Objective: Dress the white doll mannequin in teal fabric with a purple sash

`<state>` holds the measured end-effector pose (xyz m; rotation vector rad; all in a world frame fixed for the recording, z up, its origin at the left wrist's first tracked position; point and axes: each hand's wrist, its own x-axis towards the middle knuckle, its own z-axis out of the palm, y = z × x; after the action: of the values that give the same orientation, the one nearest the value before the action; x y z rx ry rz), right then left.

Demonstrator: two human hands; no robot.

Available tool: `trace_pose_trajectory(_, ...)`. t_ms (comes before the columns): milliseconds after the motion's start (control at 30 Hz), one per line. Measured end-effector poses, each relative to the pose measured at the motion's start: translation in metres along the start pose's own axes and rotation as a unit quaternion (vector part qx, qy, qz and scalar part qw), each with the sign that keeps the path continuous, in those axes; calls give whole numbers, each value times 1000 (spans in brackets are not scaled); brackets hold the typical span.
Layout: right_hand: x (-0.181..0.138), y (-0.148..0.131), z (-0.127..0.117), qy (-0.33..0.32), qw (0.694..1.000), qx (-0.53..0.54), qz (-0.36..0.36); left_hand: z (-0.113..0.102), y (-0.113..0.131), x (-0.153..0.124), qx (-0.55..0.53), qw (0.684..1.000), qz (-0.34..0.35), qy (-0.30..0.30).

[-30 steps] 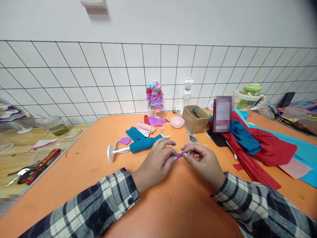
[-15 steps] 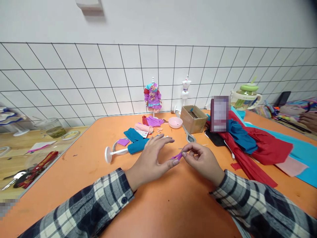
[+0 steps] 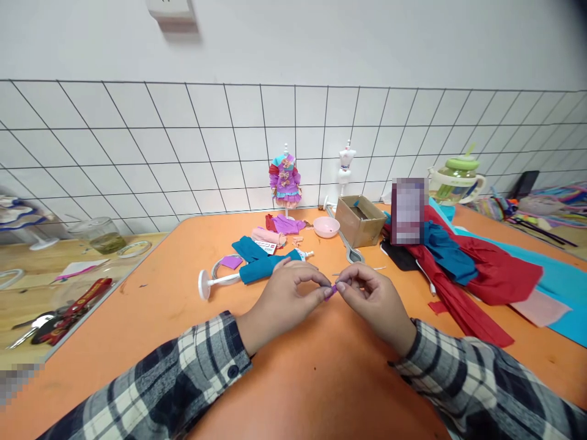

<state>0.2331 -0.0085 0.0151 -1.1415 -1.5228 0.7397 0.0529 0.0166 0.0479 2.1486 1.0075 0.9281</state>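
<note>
My left hand (image 3: 287,300) and my right hand (image 3: 372,299) meet over the orange table (image 3: 174,287), fingertips pinched together on a small purple fabric piece (image 3: 330,290). Only a sliver of the purple shows between the fingers. Just behind my left hand lies a doll stand (image 3: 215,281) wrapped in teal cloth (image 3: 263,264), on its side. Both arms wear plaid sleeves.
Further back stand a dressed mini mannequin (image 3: 285,179), a bare white mannequin (image 3: 346,163), a pink bowl (image 3: 326,226) and a cardboard box (image 3: 360,219). Red and blue fabric (image 3: 477,269) lies on the right. Scissors and a glass jar (image 3: 101,234) sit on the left table.
My left hand, open with fingers spread half a second ago, has closed into a pinch on the purple piece. The right hand stayed nearly in place.
</note>
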Motion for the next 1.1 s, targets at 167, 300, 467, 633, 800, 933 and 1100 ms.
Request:
trace_pose_trajectory(167, 3, 1, -10, -90, 984, 156, -12, -4, -6, -2, -282, 946, -102, -124)
trace_pose_trajectory(300, 6, 0, -12, -187, 970, 146, -46, 0, -9, -7, -449, 843, -193, -223)
trace_pose_trajectory(467, 4, 2, -8, -175, 968, 180, -15, 9, -10, -12, -507, 782, -243, -270)
trace_pose_trajectory(633, 9, 2, -18, -162, 972, 169, -10, -20, -27, 7, -137, 971, -95, -169)
trace_pose_trajectory(800, 6, 3, -14, -329, 927, 179, 29, -65, -59, 46, 328, 936, -79, -100)
trace_pose_trajectory(933, 2, 9, -2, -355, 911, 183, 102, -65, -76, 77, 339, 918, -139, -150)
trace_pose_trajectory(1100, 6, 19, 1, -304, 928, 181, 117, -52, -80, 90, 350, 910, -173, -139)
